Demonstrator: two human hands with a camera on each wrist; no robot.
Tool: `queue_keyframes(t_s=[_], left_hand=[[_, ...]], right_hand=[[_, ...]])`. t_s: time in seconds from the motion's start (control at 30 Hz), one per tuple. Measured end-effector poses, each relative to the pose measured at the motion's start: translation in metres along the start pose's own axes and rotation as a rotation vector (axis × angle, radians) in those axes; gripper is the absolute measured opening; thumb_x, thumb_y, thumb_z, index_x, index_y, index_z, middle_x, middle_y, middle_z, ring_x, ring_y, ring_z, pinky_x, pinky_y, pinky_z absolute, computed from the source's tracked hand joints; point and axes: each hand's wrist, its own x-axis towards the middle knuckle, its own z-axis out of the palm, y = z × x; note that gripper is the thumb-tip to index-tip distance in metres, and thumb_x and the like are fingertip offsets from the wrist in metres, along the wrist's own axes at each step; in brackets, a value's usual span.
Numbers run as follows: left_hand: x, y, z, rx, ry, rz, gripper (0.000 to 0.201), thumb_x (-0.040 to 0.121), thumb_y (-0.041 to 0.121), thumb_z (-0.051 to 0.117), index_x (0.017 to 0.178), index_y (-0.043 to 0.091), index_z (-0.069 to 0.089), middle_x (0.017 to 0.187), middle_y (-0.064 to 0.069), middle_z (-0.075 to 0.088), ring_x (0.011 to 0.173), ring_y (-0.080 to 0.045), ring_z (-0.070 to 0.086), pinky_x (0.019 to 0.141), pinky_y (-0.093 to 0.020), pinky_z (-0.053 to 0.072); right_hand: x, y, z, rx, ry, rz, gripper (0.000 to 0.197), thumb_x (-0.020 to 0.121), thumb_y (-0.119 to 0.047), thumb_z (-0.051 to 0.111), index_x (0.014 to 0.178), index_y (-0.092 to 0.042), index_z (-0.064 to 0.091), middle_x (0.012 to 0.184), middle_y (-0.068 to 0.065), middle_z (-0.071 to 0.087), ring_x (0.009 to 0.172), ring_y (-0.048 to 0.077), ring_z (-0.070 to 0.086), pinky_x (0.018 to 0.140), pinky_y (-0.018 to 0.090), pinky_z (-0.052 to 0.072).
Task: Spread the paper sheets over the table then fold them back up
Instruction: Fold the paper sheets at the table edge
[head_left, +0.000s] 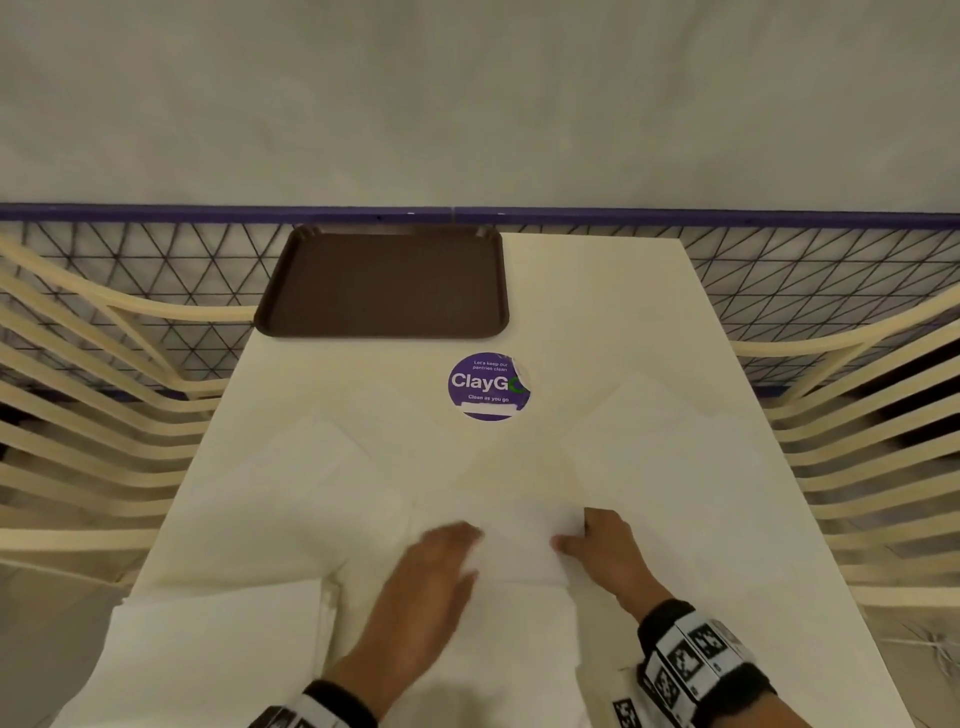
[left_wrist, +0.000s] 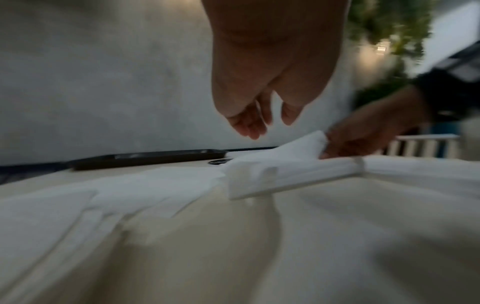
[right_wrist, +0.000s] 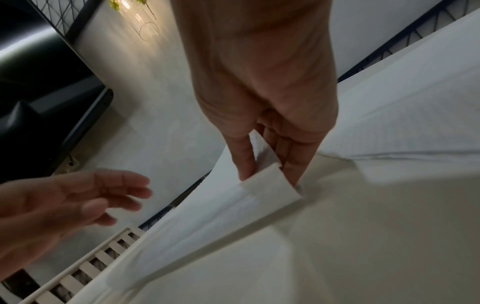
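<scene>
Several white paper sheets lie spread over the cream table (head_left: 623, 291). One sheet (head_left: 291, 483) lies at the left, another (head_left: 670, 457) at the right, and a folded one (head_left: 223, 639) sits at the near left. My right hand (head_left: 597, 545) pinches the edge of the centre sheet (head_left: 519, 540), lifting it (right_wrist: 259, 158) between thumb and fingers (left_wrist: 345, 144). My left hand (head_left: 431, 577) hovers just left of that sheet with fingers straight and loose (left_wrist: 249, 125), holding nothing (right_wrist: 85, 197).
A brown tray (head_left: 382, 283) sits at the table's far left. A round purple sticker (head_left: 488, 387) marks the table's middle. Cream slatted chair backs (head_left: 78, 447) flank both sides, and a wire mesh fence with a purple rail (head_left: 156, 213) runs behind.
</scene>
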Motion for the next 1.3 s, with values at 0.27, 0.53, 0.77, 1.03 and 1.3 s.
queue_keyframes(t_s=[0.27,0.53,0.77,1.03,1.3], left_hand=[[-0.018,-0.013,0.031,0.251,-0.388,0.108,0.076,0.098,0.044,-0.004,0.115,0.024,0.067,0.126,0.007,0.061,0.114,-0.013,0.06,0.088,-0.027,0.05],[-0.022,-0.02,0.03,0.274,-0.506,0.067,0.069,0.097,0.047,-0.002,0.124,0.025,0.058,0.131,0.01,0.057,0.117,-0.012,0.058,0.087,-0.024,0.05],[-0.024,-0.026,0.037,0.311,-0.561,0.077,0.063,0.097,0.05,0.005,0.149,0.015,0.013,0.139,0.01,0.049,0.133,-0.013,0.035,0.093,-0.021,0.046],[-0.037,-0.052,0.034,0.644,-0.314,0.201,0.06,0.079,0.042,0.034,0.119,0.006,0.061,0.157,-0.009,-0.009,0.145,-0.023,-0.008,0.113,-0.031,0.0],[0.012,-0.026,-0.002,0.474,-0.326,-0.002,0.042,0.027,0.033,0.096,0.049,0.01,0.068,0.083,-0.008,0.074,0.077,-0.023,0.071,0.068,-0.034,0.058]], right_hand=[[0.003,0.002,0.002,-0.102,0.004,-0.027,0.035,0.083,-0.011,0.066,0.057,-0.018,0.043,0.059,-0.01,0.044,0.055,0.005,0.044,0.047,0.007,0.036],[-0.018,0.022,0.016,-0.373,0.231,-0.234,0.065,0.074,-0.008,0.069,0.13,-0.019,0.04,0.115,0.002,0.05,0.106,0.017,0.04,0.09,0.026,0.039],[-0.039,0.036,0.079,-0.917,-0.201,-0.494,0.067,0.096,-0.057,0.014,0.146,-0.014,0.025,0.146,-0.004,0.041,0.143,0.02,0.012,0.11,0.027,0.02],[-0.051,0.081,0.037,-0.897,-0.264,-0.373,0.068,0.096,-0.056,0.011,0.148,-0.015,0.0,0.158,0.001,-0.007,0.145,0.011,-0.006,0.112,0.03,0.0],[-0.055,0.073,0.025,-0.887,-0.254,-0.266,0.051,0.079,-0.039,0.034,0.129,-0.032,0.04,0.142,-0.014,0.042,0.122,-0.003,0.048,0.11,0.02,0.007]])
